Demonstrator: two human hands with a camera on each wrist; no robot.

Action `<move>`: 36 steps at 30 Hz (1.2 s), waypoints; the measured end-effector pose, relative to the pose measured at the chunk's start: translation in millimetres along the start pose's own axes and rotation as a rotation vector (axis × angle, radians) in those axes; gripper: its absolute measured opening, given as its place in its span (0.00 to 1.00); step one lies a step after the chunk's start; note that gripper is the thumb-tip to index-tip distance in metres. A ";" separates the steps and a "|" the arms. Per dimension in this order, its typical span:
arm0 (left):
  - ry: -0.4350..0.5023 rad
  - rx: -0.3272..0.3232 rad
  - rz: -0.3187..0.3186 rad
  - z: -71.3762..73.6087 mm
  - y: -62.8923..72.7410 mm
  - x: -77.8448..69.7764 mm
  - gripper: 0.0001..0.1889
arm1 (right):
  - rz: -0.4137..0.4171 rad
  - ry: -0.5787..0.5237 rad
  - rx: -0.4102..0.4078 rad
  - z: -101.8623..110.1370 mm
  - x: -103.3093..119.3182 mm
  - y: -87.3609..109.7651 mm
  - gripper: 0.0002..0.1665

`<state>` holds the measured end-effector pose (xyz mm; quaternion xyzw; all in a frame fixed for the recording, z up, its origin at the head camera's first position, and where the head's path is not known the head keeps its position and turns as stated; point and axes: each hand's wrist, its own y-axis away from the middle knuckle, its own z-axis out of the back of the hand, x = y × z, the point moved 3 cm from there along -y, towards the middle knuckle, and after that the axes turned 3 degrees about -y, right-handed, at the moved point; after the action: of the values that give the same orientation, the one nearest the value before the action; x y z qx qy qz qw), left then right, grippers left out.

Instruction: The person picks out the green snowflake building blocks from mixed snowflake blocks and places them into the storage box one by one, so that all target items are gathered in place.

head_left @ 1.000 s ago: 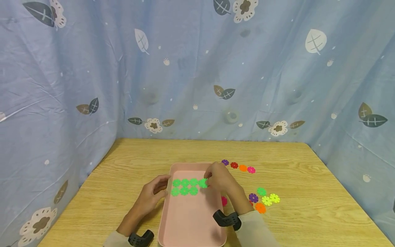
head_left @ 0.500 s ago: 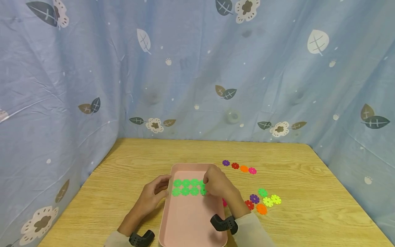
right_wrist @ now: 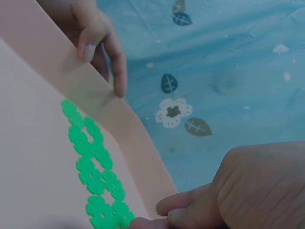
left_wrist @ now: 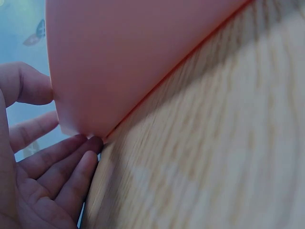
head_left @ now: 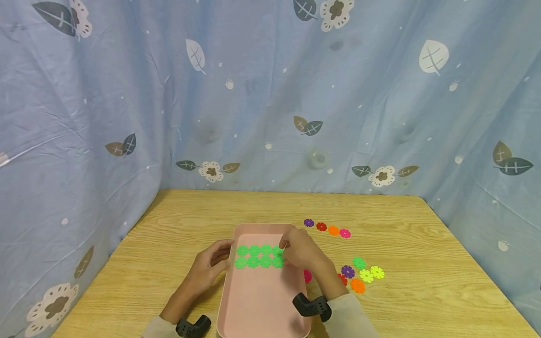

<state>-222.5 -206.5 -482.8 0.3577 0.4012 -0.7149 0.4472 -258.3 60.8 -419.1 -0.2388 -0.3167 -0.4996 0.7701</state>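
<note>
Inside the pink tray [head_left: 262, 307], notched green plastic discs [head_left: 253, 262] lie flat in two side-by-side rows near its far end. My left hand [head_left: 206, 265] is at the tray's left side; in the left wrist view its loosely bent fingers [left_wrist: 35, 86] touch the outer wall and lower edge. My right hand [head_left: 302, 251] reaches over the right rim, fingers bent above the disc at the right end of the far row. In the right wrist view a fingertip meets the last green disc [right_wrist: 123, 214]; whether it pinches or only touches it is hidden.
On the wooden table [head_left: 177, 220], a purple disc [head_left: 309, 223], red, orange and pink discs lie in a line beyond the tray's right corner. Several more, including an orange disc [head_left: 357, 285] and a yellow disc [head_left: 377, 272], lie to the right. A blue patterned curtain [head_left: 253, 117] surrounds the table.
A green disc came down at the right end of the near row, evening the two rows. My right hand then shifted slightly off it. The left hand stayed at the tray's side.
</note>
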 end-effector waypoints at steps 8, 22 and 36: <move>0.003 -0.006 0.024 -2.3 0.0 -0.7 0.27 | 0.043 -0.066 -0.034 10.7 -5.8 9.2 0.11; -0.010 -0.017 0.008 -3.8 0.3 1.1 0.26 | -0.012 -0.187 -0.262 26.9 -31.0 22.5 0.04; -0.021 -0.027 0.026 0.2 -1.2 -0.4 0.27 | -0.104 -0.053 -0.367 77.3 -70.0 39.8 0.08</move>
<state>-223.5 -206.2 -482.0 0.3493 0.4014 -0.7072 0.4655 -261.9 172.3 -419.0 -0.3715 -0.2523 -0.5815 0.6783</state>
